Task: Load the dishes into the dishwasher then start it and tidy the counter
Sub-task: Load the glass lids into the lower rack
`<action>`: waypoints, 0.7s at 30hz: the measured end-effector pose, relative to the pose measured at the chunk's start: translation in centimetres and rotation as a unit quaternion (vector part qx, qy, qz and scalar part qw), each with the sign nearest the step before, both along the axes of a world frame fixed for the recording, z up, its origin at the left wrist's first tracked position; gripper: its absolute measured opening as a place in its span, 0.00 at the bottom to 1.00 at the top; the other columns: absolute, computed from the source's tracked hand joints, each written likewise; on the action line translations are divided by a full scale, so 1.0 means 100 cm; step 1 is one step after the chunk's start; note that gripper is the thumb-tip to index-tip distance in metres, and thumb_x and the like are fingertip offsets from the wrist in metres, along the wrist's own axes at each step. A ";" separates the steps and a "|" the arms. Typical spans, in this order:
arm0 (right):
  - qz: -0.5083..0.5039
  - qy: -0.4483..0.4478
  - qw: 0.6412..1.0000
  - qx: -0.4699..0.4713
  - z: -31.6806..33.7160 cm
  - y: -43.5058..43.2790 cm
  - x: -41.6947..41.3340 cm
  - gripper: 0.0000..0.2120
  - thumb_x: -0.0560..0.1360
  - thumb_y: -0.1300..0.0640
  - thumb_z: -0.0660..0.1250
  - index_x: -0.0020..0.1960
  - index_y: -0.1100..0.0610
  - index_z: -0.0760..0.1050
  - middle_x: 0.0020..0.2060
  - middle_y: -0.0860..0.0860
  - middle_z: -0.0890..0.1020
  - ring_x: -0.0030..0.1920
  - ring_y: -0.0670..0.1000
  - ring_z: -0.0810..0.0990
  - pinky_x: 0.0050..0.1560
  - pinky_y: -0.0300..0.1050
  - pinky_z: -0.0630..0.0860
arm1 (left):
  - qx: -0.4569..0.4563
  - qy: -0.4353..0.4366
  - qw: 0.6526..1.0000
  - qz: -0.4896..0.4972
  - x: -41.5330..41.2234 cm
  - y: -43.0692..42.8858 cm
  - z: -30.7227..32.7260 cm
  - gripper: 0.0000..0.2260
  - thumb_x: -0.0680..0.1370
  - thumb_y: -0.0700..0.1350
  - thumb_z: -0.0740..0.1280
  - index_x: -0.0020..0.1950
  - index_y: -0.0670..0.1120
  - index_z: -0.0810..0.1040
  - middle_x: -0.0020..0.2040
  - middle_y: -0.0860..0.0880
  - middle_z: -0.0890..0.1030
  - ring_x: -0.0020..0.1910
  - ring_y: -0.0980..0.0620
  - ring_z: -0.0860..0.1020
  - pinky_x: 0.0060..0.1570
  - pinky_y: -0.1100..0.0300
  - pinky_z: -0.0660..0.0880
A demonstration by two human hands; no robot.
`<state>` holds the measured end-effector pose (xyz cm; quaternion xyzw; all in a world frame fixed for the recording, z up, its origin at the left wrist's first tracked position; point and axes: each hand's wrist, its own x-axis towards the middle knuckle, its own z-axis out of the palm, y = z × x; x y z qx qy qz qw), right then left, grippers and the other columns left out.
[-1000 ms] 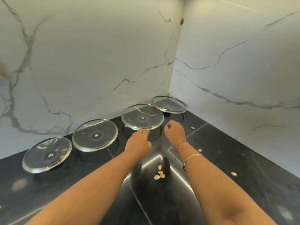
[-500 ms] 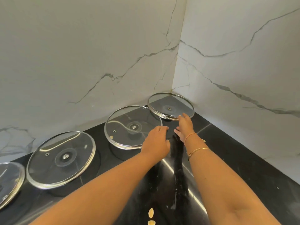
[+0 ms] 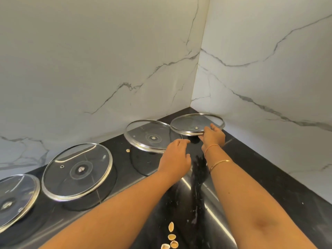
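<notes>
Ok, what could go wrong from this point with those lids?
The right hand pinches only the near rim of the corner lid; glass held so could slip or knock the next lid, whose rim sits right beside it. The shells by the forearms may get swept off the counter.

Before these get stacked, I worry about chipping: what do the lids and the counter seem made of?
Corner lid and the others: clear glass, since the dark counter shows through them, with a shiny metal rim and centre screw, likely steel. Counter: glossy black stone or a lookalike; it mirrors light and shows pale flecks.
</notes>
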<state>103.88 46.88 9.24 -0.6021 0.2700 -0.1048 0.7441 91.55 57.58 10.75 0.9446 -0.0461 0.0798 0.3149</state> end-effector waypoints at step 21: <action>-0.027 0.051 0.927 -0.369 0.082 -0.050 -0.278 0.20 0.74 0.54 0.63 0.66 0.50 0.75 0.63 0.54 0.77 0.62 0.59 0.75 0.60 0.49 0.71 | 0.050 0.079 0.991 -0.100 -0.180 -0.020 0.031 0.28 0.74 0.48 0.67 0.71 0.43 0.62 0.70 0.45 0.66 0.68 0.45 0.66 0.66 0.51 0.66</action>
